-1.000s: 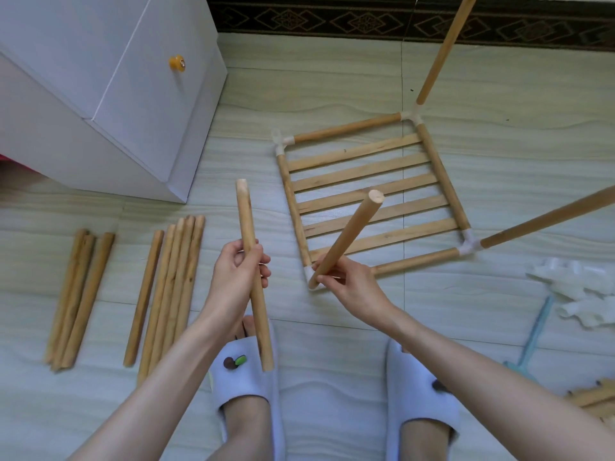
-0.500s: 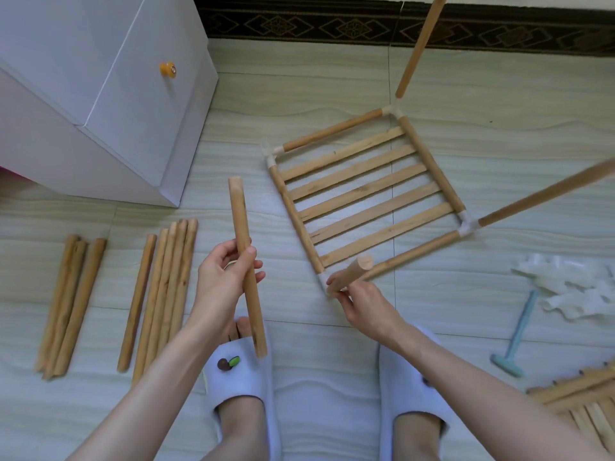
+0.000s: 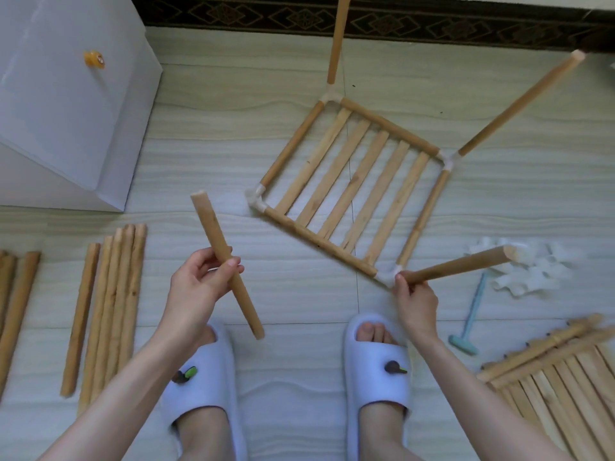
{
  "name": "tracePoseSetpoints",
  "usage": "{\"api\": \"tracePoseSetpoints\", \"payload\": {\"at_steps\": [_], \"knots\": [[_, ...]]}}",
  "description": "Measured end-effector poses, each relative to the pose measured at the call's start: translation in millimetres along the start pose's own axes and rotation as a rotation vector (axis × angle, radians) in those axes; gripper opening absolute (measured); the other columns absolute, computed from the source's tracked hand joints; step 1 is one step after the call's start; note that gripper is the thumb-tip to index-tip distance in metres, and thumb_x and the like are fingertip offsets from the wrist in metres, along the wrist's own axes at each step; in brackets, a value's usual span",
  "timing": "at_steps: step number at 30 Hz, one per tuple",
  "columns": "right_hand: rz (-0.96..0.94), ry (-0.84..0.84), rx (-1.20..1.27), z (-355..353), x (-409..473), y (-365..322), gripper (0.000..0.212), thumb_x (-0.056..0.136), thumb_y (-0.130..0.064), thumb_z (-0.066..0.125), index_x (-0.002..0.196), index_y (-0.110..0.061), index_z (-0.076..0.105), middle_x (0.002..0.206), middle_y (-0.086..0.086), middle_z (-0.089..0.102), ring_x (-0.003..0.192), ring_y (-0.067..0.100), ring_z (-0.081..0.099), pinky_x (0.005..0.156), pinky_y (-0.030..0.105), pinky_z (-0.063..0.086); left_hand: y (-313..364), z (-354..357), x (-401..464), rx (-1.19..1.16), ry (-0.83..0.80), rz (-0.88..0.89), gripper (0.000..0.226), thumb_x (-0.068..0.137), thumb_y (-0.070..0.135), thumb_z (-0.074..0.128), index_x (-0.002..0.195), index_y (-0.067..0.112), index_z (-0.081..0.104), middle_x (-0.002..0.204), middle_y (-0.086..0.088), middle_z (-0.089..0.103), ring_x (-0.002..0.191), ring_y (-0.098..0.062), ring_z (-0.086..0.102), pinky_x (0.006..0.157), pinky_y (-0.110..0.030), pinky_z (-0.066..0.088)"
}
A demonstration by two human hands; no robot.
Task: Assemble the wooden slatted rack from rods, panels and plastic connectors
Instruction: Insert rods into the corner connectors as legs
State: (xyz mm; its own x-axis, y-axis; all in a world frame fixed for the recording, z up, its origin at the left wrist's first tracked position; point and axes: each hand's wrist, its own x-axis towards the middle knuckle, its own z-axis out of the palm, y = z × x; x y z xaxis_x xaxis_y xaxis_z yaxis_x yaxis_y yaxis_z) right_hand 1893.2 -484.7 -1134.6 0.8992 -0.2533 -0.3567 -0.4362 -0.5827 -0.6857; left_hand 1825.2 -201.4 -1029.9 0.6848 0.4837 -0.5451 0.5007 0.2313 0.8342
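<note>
Frame (image 3: pixel 352 191) ahead of hands has two posts up; right hand (image 3: pixel 416 301) grips third rod (image 3: pixel 462 267) at near connector (image 3: pixel 387 277); left hand (image 3: pixel 199 287) holds fourth rod (image 3: pixel 226 261); upper tiers remain.

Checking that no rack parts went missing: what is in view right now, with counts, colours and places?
frame: one, wood, slatted, on floor, centre
uprights: two, wood, in frame's far corners
connectors: loose pile, white, right of frame
loose rods: several, wood, on floor, left
spare panel: at least one, wood, bottom right
mallet: one, light blue, on floor, right
cabinet: one, white, top left
slippers: two, white, bottom centre
left hand: holds rod
right hand: holds rod at frame's near corner
</note>
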Motion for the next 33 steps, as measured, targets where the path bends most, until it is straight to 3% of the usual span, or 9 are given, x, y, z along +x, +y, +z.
{"api": "tracePoseSetpoints", "payload": {"at_steps": [3,6,12,18,23,27,31,33], "knots": [[-0.072,-0.138,-0.110,-14.9,12.0,5.8,0.023,0.096,-0.015,0.048,0.100,0.000,0.065,0.097,0.017,0.066,0.102,0.031,0.058,0.067,0.018,0.028,1.4,-0.1,-3.5,0.009,-0.025,-0.005,0.014,0.090,0.007,0.057,0.098,0.017,0.060,0.103,-0.008,0.066,0.099,-0.017,0.065,0.089,-0.034,0.049],[-0.090,-0.226,-0.132,-26.7,17.6,5.7,0.022,0.095,-0.013,0.049,0.105,-0.002,0.065,0.106,0.016,0.066,0.109,0.029,0.056,0.075,0.017,0.031,4.8,0.9,-8.4,0.026,-0.032,0.017,0.013,0.091,0.007,0.056,0.100,0.016,0.060,0.102,-0.008,0.067,0.099,-0.018,0.066,0.090,-0.036,0.049],[-0.087,-0.283,-0.099,-34.8,21.8,6.5,0.015,0.094,-0.012,0.051,0.104,-0.009,0.063,0.102,0.011,0.064,0.108,0.026,0.057,0.083,0.025,0.037,13.1,5.2,-12.2,0.041,0.014,0.117,0.012,0.092,0.005,0.055,0.098,0.014,0.058,0.097,-0.003,0.068,0.099,-0.016,0.067,0.093,-0.038,0.050],[-0.060,-0.227,-0.099,-40.9,41.0,10.4,0.026,0.094,-0.014,0.052,0.115,-0.002,0.061,0.117,0.012,0.063,0.115,0.025,0.055,0.085,0.018,0.033,10.0,4.3,-11.1,0.086,-0.003,0.107,0.012,0.092,0.010,0.057,0.103,0.013,0.059,0.094,0.007,0.072,0.097,-0.012,0.068,0.098,-0.047,0.046],[-0.035,-0.103,-0.115,-38.8,51.8,9.1,0.026,0.096,-0.020,0.050,0.108,-0.002,0.064,0.101,0.017,0.068,0.104,0.032,0.059,0.068,0.020,0.028,9.7,4.1,-9.2,0.033,0.048,0.171,0.011,0.092,0.004,0.055,0.101,0.010,0.057,0.094,0.001,0.070,0.099,-0.017,0.067,0.094,-0.039,0.051],[-0.028,-0.059,-0.117,-35.4,58.8,6.1,0.028,0.097,-0.022,0.047,0.105,-0.001,0.062,0.097,0.017,0.068,0.101,0.034,0.059,0.071,0.024,0.030,13.4,2.1,-7.2,-0.009,0.120,0.263,0.012,0.092,0.001,0.053,0.100,0.009,0.054,0.096,-0.004,0.066,0.103,-0.022,0.065,0.089,-0.032,0.054],[-0.033,-0.024,-0.094,-33.5,61.9,0.2,0.027,0.097,-0.020,0.047,0.108,0.000,0.062,0.102,0.019,0.067,0.102,0.035,0.059,0.077,0.028,0.037,13.0,-4.2,-1.0,0.029,0.188,0.341,0.014,0.091,0.002,0.055,0.096,0.015,0.053,0.101,-0.006,0.065,0.103,-0.017,0.064,0.097,-0.042,0.048],[-0.029,-0.026,-0.048,-31.8,62.3,-0.1,0.027,0.096,-0.021,0.049,0.109,-0.001,0.062,0.101,0.018,0.067,0.100,0.034,0.062,0.087,0.036,0.045,11.9,-6.1,1.5,0.033,0.200,0.366,0.015,0.091,0.002,0.055,0.096,0.016,0.052,0.103,-0.007,0.064,0.103,-0.016,0.064,0.098,-0.044,0.047]]}}
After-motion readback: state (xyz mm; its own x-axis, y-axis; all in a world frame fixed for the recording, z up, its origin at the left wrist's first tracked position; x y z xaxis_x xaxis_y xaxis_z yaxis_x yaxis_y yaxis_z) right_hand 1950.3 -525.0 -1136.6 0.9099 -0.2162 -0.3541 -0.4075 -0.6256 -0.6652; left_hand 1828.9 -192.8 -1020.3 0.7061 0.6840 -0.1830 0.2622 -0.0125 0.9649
